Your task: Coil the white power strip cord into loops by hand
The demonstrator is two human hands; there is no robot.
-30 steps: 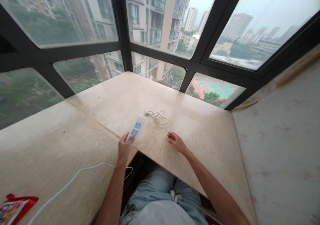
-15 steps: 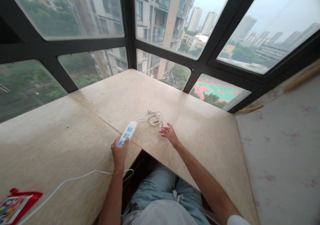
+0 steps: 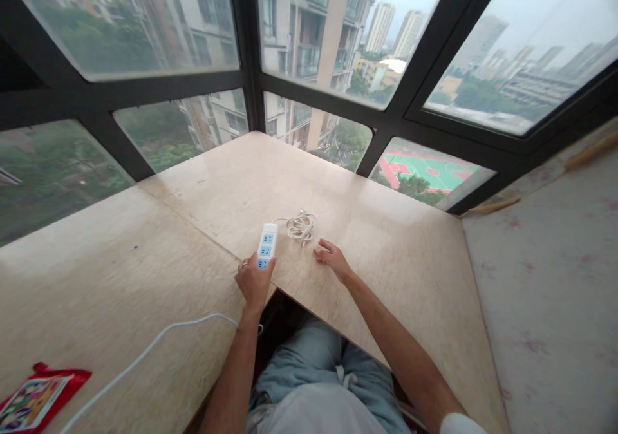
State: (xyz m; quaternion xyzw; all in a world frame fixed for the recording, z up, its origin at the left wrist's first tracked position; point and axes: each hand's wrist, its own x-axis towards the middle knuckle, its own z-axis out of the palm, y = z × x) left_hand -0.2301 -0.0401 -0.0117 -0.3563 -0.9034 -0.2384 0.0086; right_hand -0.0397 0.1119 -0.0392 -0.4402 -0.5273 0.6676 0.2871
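Observation:
A white power strip (image 3: 268,244) with blue socket faces lies in the middle of the stone-like surface, its far end pointing away from me. My left hand (image 3: 255,279) grips its near end, thumb on the right side and fingers on the left. From the far end a short length of cord runs to a loosely coiled white cable (image 3: 301,227), where the plug seems to sit at the top of the coil. Just right of and nearer than the coil is my right hand (image 3: 333,258), fingers apart and partly curled, holding nothing.
A thin white cable (image 3: 159,336) crosses the surface (image 3: 106,279) at the left and passes under my left forearm. A red packet (image 3: 43,395) lies at the lower left. Dark-framed windows (image 3: 313,102) border the back; a papered wall (image 3: 541,305) stands at the right.
My left hand has moved the power strip to the right and turned it more upright in view, closer to the coil. My right hand has drawn slightly away from the coil.

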